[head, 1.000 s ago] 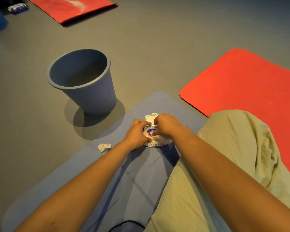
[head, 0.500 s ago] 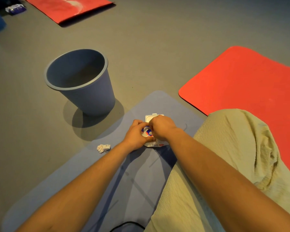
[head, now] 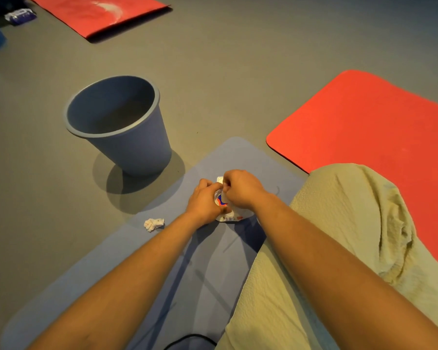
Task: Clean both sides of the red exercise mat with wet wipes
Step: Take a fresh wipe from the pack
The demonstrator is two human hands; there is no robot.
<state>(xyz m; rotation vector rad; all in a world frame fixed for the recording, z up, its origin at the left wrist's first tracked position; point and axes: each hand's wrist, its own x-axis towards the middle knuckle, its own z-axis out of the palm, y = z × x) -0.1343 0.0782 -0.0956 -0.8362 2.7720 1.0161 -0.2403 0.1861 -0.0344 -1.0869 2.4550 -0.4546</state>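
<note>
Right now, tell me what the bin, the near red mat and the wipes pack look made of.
The bin looks like moulded plastic, matte grey-blue: smooth one-piece wall, rolled rim. The red mat is probably foam or rubber, matte: rounded corner, lies flat. The wipes pack seems soft plastic film, printed, slightly glossy: its edge looks wavy.

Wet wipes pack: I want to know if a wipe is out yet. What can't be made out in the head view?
- Wet wipes pack opening: covered by the left hand and right hand; whether a wipe is pinched cannot be told.
- Red mat: its near part hidden behind the trouser leg, its right end cut off by the frame edge.
- Small packet far left: too small and blurred to read.
</note>
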